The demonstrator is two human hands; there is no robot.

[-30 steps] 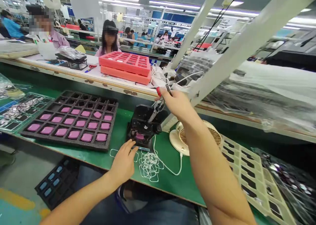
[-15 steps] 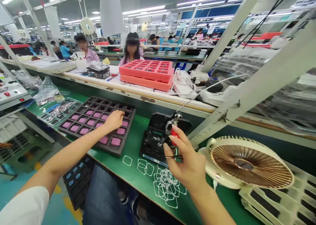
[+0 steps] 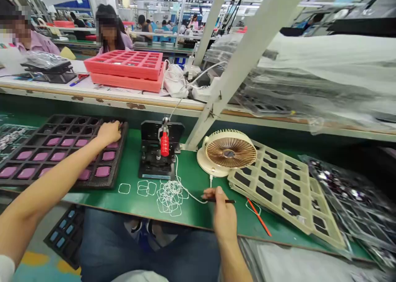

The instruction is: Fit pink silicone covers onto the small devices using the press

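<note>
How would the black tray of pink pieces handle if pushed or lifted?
The black tray is wide and low, so it probably won't tip when pushed. Its thick, matte walls suggest foam, so probably light. The pink pieces sit in open compartments, so tilting might spill them.

No words, numbers, brand names or signs can be read here. The thin pale blue strip (image 3: 156, 176) on the front of the black metal clamp stand (image 3: 145, 160) is too small to read, if it has writing at all. No letters can be made out on the shiny red clamp handle (image 3: 165, 145), on the thin black stick (image 3: 228, 200), or on the round cream plastic fan with gold-coloured bars (image 3: 229, 150). The far-off parts are too blurry to read.
</note>
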